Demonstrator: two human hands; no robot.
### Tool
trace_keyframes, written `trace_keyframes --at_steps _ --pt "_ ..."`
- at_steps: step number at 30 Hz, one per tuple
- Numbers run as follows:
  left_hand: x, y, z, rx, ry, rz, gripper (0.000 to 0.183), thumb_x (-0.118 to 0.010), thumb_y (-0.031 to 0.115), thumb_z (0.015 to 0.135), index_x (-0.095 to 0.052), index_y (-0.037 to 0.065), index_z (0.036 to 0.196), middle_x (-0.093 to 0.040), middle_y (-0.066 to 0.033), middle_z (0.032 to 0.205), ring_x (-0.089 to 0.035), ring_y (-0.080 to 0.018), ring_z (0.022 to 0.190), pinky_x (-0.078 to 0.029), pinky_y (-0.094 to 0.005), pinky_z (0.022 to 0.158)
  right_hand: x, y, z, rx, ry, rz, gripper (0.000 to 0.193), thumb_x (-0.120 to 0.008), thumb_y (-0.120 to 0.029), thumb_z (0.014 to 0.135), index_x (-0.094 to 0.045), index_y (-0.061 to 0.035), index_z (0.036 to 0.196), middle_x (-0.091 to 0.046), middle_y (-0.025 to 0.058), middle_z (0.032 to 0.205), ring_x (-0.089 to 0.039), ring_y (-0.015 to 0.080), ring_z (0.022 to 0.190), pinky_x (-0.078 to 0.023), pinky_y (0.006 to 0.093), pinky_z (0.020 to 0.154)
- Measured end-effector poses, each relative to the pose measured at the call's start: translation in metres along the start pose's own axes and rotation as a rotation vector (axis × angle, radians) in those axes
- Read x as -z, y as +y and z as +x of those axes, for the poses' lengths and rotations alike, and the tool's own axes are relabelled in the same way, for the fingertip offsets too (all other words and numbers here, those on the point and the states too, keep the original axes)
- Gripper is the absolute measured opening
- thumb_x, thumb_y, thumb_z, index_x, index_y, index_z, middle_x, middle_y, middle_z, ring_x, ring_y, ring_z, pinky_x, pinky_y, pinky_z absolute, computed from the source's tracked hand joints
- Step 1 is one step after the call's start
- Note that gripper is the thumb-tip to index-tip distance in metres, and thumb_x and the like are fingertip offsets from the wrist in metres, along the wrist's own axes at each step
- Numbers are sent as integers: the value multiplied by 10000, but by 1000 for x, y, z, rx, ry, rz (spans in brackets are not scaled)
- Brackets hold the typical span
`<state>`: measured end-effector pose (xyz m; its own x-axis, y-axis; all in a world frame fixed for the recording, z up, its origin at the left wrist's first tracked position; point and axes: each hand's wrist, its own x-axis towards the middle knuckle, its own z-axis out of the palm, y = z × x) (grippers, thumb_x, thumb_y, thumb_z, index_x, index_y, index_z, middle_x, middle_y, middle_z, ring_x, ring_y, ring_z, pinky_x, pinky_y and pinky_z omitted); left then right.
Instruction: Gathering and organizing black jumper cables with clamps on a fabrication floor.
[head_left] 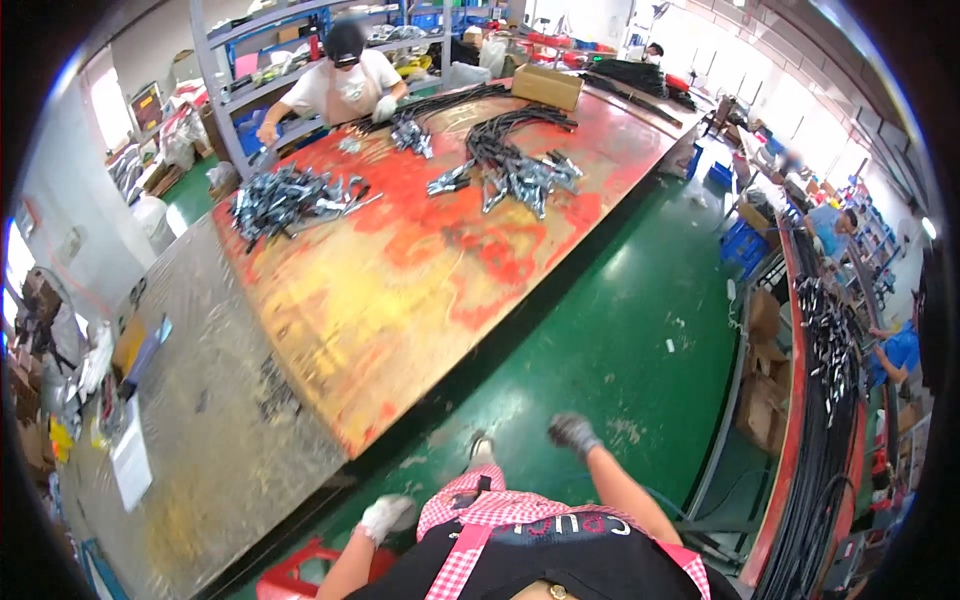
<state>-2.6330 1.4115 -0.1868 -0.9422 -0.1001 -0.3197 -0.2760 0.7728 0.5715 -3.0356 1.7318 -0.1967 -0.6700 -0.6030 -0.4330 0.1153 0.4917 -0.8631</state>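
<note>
My left hand (389,516), in a pale work glove with a greyish finger area, hangs beside the table's near edge, above a red plastic stool (290,578). Nothing shows in its loosely stretched fingers. Over the green floor, my right hand (573,433) hangs out to the right in a grey-coated glove; its fingers look loose and hold nothing visible. Both hands are apart from the large worktable (350,320), whose wooden top is stained red and yellow. On it lie a heap of metal parts (285,200) and a bundle of black cables with metal ends (515,175).
Across the table a co-worker (345,85) in a white top handles parts. A cardboard box (547,87) stands at the far end. A grey-covered table (200,430) adjoins on the left. To the right, a long red-edged rack (790,400) holds black cables; green floor (610,350) lies between.
</note>
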Motion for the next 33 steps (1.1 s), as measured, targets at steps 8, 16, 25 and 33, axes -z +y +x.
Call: trace_keyframes --at_steps 8,16,25,33 --pt "246 206 357 -28 88 -603 449 -475 406 933 -613 23 1122 -667 -94 916 -616 -188 881 -462 -300 817 150 -69 44 -279 197 256 150 -620 -254 879 -651 -119 936 -661 26 784 -616 161 631 -504 309 559" --pt "345 164 490 121 24 -940 346 -536 298 954 -624 -1 1107 -657 -66 950 -596 -116 809 -487 -262 749 307 -101 233 -525 579 625 178 -574 -255 885 -612 -107 977 -649 63 768 -620 225 599 -528 393 519" --pt "434 112 634 654 505 -590 404 -527 383 925 -642 17 1053 -668 -97 899 -630 -207 828 -475 -314 783 374 -257 603 148 587 -224 399 -545 -378 901 -664 0 948 -686 151 855 -619 245 772 -475 379 709" --pt "510 110 762 732 562 -99 463 -457 441 923 -627 78 1154 -609 -196 1158 -594 -350 1063 -438 -399 920 429 -359 815 85 228 18 416 -566 -427 908 -657 -39 1027 -690 67 892 -621 218 790 -486 358 717"
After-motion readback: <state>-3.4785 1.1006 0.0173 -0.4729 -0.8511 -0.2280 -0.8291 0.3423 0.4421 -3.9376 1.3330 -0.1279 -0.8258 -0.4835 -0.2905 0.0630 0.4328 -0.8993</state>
